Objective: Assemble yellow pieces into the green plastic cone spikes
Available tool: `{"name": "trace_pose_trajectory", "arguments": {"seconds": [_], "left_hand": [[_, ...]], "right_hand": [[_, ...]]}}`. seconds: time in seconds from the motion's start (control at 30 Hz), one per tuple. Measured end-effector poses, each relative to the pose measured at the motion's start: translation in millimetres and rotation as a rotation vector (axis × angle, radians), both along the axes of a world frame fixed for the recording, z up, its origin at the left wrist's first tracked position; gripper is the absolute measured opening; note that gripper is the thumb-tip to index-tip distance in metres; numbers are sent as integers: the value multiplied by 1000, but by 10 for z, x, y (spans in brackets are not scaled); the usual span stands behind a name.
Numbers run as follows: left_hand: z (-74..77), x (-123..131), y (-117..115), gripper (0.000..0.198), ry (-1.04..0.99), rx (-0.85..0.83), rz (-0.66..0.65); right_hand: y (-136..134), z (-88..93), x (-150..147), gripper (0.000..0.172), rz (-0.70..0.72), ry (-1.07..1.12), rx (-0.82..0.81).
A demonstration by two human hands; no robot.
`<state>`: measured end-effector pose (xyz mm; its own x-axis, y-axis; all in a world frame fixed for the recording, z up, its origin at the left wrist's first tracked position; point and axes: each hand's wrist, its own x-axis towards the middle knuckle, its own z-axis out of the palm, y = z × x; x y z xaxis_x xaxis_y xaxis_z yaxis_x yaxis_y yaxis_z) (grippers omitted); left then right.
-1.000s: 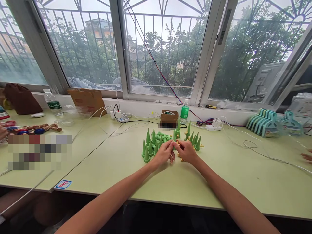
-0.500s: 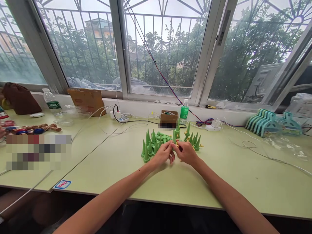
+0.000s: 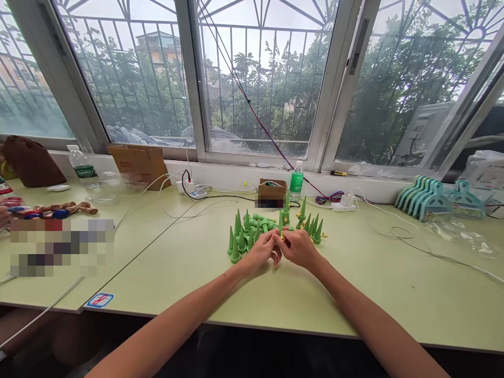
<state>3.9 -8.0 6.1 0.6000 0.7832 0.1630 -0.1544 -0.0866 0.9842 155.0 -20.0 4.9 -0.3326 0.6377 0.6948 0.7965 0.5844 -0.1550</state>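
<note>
In the head view, the person is sitting at a pale green desk under a row of barred windows, and both forearms are reaching forward to meet over a heap of small plastic parts near the middle of it.

The left hand is curling closed, its fingertips pinching the base of a green spike. The right hand is also closing in a pinch, pressing on a small yellow piece at that same base. The two hands are touching at the fingertips, so the exact joint between the parts is hiding behind them.

The green spike is standing just above the fingers, between the two heaps. Its long axis is running close to vertical, its tip pointing up and away from the person, its wide end sitting down in the grip.

Judging from how things are lying, the work is looking partly done. Just right of the hands, fitted spikes are standing upright with yellow bits showing at their bases. Just left, plain spikes are waiting with no yellow visible, most standing tip up and a few lying on their sides behind. The plain group is looking about as large as the fitted one, so a good share seems left.

Farther back, a green-labelled bottle and a small cardboard box are standing near the sill, and white cables are trailing across the desk to the right.
</note>
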Motion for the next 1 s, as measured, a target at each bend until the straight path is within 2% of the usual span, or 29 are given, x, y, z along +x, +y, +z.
{"name": "trace_pose_trajectory", "arguments": {"seconds": [0.7, 0.83, 1.0], "left_hand": [[32, 14, -33, 47, 9, 2, 10], [9, 11, -8, 44, 13, 52, 12], [-29, 25, 18, 42, 76, 172, 78]], "right_hand": [[-18, 21, 0, 47, 21, 22, -7], [-23, 32, 8, 45, 21, 51, -35], [5, 34, 42, 46, 32, 115, -94]]}}
